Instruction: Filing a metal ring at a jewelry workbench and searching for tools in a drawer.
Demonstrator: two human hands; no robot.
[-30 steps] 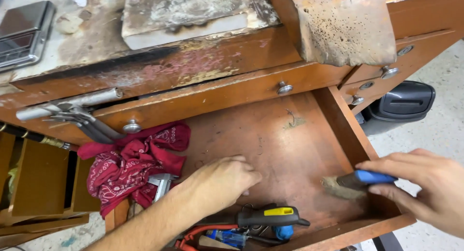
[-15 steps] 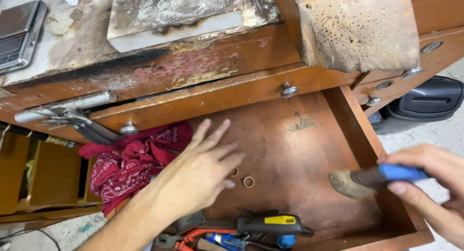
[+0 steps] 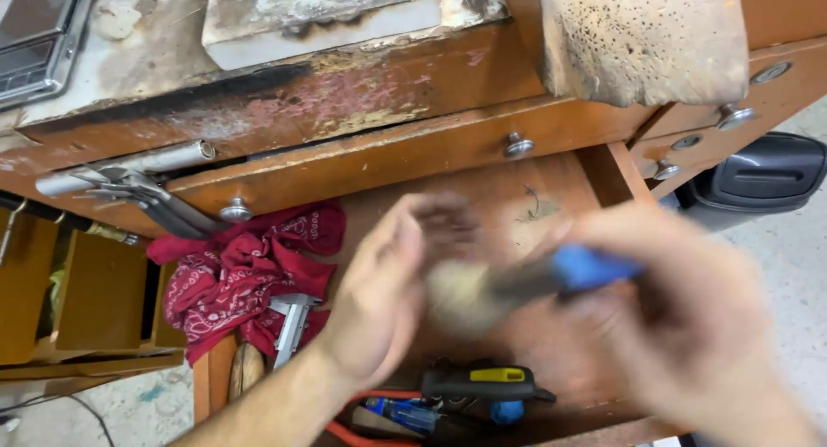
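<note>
My right hand (image 3: 689, 326) holds a small brush (image 3: 517, 283) with a blue handle and pale bristles, blurred by motion, above the open wooden drawer (image 3: 517, 197). The bristles sit against the fingers of my left hand (image 3: 379, 301), which hovers palm-up over the drawer with fingers loosely spread and nothing gripped. Both hands are blurred.
A red patterned cloth (image 3: 241, 275) and a metal caliper (image 3: 289, 326) lie at the drawer's left. A black-and-yellow tool (image 3: 482, 382) and red-handled pliers lie at its front edge. Pliers (image 3: 138, 197) hang from a bar on the left. A scorched bench top and a scale (image 3: 39, 38) lie above.
My right hand swung the brush left from the drawer's right side to my left hand. My left hand lifted off the drawer floor and turned toward the bristles.
</note>
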